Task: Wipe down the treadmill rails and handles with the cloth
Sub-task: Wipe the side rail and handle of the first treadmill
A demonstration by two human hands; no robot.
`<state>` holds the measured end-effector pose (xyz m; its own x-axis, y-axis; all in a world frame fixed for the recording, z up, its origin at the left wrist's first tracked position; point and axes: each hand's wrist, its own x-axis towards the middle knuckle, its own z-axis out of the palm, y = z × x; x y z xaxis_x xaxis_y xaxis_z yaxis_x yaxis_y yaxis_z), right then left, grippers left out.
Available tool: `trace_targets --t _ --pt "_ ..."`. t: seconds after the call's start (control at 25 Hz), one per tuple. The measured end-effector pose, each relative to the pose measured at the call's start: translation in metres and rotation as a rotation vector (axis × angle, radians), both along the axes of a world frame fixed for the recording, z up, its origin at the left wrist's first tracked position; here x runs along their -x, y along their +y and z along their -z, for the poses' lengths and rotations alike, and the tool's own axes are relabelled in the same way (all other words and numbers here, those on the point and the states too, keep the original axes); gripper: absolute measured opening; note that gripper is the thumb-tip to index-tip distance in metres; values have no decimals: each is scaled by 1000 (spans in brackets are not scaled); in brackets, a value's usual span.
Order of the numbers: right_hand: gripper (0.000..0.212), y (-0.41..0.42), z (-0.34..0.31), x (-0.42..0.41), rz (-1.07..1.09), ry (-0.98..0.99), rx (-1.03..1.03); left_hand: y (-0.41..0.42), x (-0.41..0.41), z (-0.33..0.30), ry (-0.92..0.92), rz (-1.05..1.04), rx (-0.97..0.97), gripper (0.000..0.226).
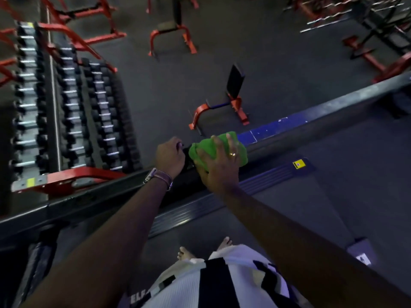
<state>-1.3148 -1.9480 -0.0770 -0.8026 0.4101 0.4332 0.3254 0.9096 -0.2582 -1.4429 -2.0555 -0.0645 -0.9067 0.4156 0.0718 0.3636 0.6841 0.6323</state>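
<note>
At far left I see a dumbbell rack standing beyond the dark treadmill rail. My left hand, a watch on its wrist, curls its fingers around the rail's handle end. Just beside it, my right hand spreads over the green cloth, gripping it against the rail. A red bench stands behind.

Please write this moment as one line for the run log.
right hand: presses crumpled green cloth on dark treadmill rail | left hand: grips rail beside cloth | wiping underway
</note>
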Motion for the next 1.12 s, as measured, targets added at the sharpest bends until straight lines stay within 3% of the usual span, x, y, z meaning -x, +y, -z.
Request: trace_targets --t 0.08,0.12,0.24,0.28,0.44,0.52,0.6,0.64,0.76,0.8,0.88,1.0,1.08,1.12 --pt "33 33 7 -20 -202 17 -123 2 -3 -1 34 -1 61 14" --pt "37 44 6 -26 -194 15 -124 2 -6 -1 60 10 99 14" --pt "36 18 -9 -2 152 -93 79 7 -7 -1 101 14 187 16" --pt "35 -1 -13 8 158 -116 92 8 -6 -2 94 -7 186 16" --pt "36 39 0 -15 -243 -15 -115 3 -6 -1 52 -72 58 13" --pt "34 53 -4 -19 -76 -31 -61 0 -8 -1 59 -47 -9 12" --pt "31 27 -24 12 222 -123 147 0 -8 -4 59 -76 -43 11" --pt "30 12 -30 24 218 -159 163 -1 -9 -5 43 -104 -68 11" --pt "26 14 1 2 -101 -20 -81 -3 -8 -11 -43 -81 -136 15" --pt "31 23 16 -15 -142 72 -80 -4 -8 -11 -77 -39 -137 17" --pt "51 17 28 -30 49 230 270 -5 -9 -10 -121 52 -91 22" --pt "55 -31 -7 5 807 599 1365 -2 -9 -10 -155 124 10 29" --pt "52 -52 -24 19 940 556 1647 1 -9 -9 -121 147 68 27" --pt "49 -56 -24 18 902 502 1648 2 -8 -8 -100 156 93 25"
